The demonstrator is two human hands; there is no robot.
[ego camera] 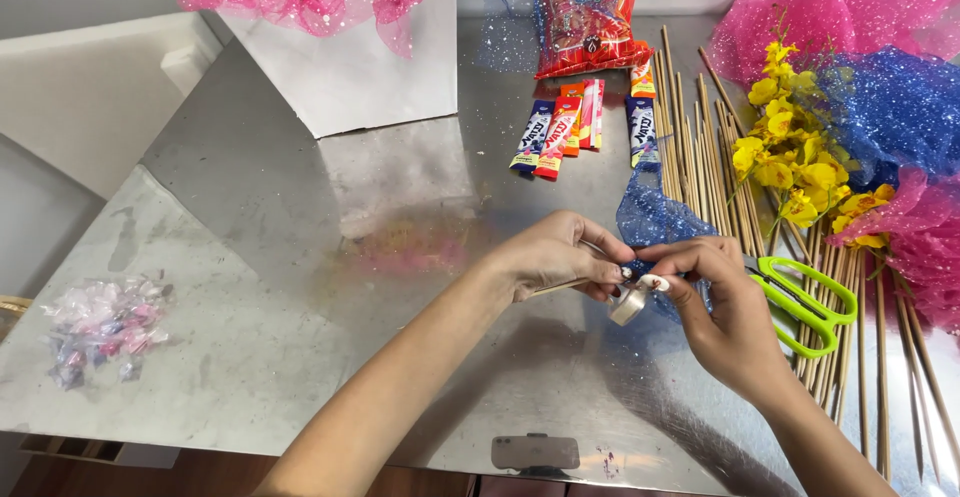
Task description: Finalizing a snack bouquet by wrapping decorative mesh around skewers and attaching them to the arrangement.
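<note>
My left hand (pixel 558 255) pinches a thin wooden stick (pixel 555 288) together with a piece of blue glitter mesh (pixel 655 219) at the middle of the metal table (pixel 300 257). My right hand (pixel 722 309) meets it from the right, fingertips on the same spot. A small roll of clear tape (pixel 628 304) hangs just below the fingers of both hands; which hand holds it I cannot tell. Green-handled scissors (pixel 808 299) lie right behind my right hand.
Many wooden sticks (pixel 700 147) lie at the right, with yellow artificial flowers (pixel 790 152) and pink and blue mesh (pixel 880 107). Several snack sticks (pixel 560 135) and a red packet (pixel 590 27) lie at the back. Wrapped candies (pixel 100 327) sit left; a phone (pixel 535 452) lies at the front.
</note>
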